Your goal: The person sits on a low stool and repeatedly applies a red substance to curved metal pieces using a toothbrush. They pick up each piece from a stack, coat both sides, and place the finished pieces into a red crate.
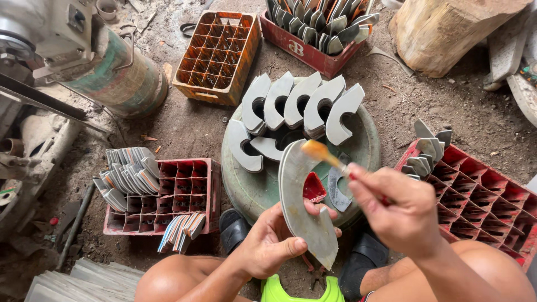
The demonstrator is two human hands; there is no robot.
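Lower centre: left hand point(271, 243) gripping curved metal blade point(299, 201); right hand point(397, 210) pinching brush point(324, 155), bristles touching blade's upper edge above green drum point(251, 184).

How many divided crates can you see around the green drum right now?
4: an empty orange crate top left, a red crate of blades top centre, a red crate left, a red crate right. Others may sit out of frame.
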